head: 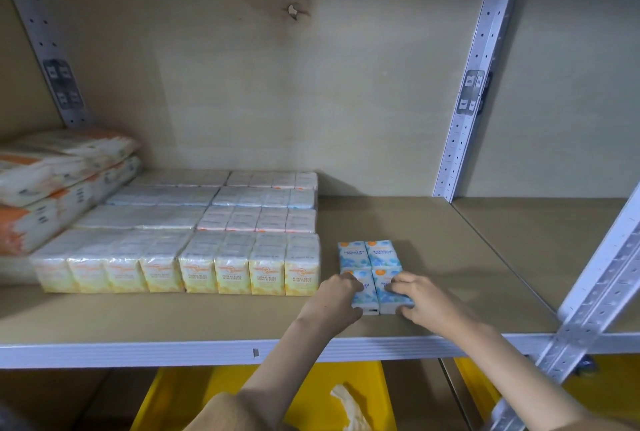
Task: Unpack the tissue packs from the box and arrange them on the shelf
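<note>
A blue tissue pack point(371, 254) made of small wrapped packets lies flat on the brown shelf board point(450, 274), right of centre. My left hand point(337, 295) grips its near left corner and my right hand point(420, 299) grips its near right corner. To the left, touching rows of yellow tissue packs point(221, 271) stand along the front, with more white, blue and pink packs point(242, 212) lined up behind them.
Two large orange-and-white tissue bags point(52, 184) are stacked at the far left. White perforated metal uprights point(464, 111) frame the bay, and a diagonal brace point(595, 295) crosses at right. A yellow bin point(311, 396) sits under the shelf's white front edge point(173, 354).
</note>
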### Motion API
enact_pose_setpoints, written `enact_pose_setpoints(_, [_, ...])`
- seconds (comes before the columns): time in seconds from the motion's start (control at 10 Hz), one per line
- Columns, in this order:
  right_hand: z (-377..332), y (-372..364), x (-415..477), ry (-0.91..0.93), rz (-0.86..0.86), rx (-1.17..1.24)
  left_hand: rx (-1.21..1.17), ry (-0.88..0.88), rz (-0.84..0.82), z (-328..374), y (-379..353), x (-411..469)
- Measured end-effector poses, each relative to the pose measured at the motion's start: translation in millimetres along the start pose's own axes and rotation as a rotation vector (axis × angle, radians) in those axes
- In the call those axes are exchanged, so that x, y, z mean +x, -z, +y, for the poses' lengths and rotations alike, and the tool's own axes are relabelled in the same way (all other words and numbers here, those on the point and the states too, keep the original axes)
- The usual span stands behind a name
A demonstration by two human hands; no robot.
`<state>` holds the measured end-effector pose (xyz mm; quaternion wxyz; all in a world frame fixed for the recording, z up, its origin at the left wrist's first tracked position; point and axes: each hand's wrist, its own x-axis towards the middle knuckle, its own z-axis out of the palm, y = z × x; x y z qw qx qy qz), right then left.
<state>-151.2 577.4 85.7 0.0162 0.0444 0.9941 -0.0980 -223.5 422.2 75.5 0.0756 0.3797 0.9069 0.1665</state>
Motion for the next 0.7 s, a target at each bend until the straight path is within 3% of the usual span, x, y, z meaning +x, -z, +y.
enact_pose_setpoints(0.5, [-7.4, 3.6, -4.0, -0.004, 0.003, -0.026, 0.078, -0.028, -0.043, 1.2, 5.1, -4.4])
enact_pose_setpoints(0.6, [-8.5, 11.5, -7.8, 0.009, 0.085, 0.064, 0.053, -0.073, 0.033, 3.2, 18.1, -15.1])
enact_pose_setpoints(0.7, [-8.2, 24.6, -24.1, -0.01, 0.296, 0.195, -0.119, -0.065, 0.199, 3.1, 43.5, -39.7])
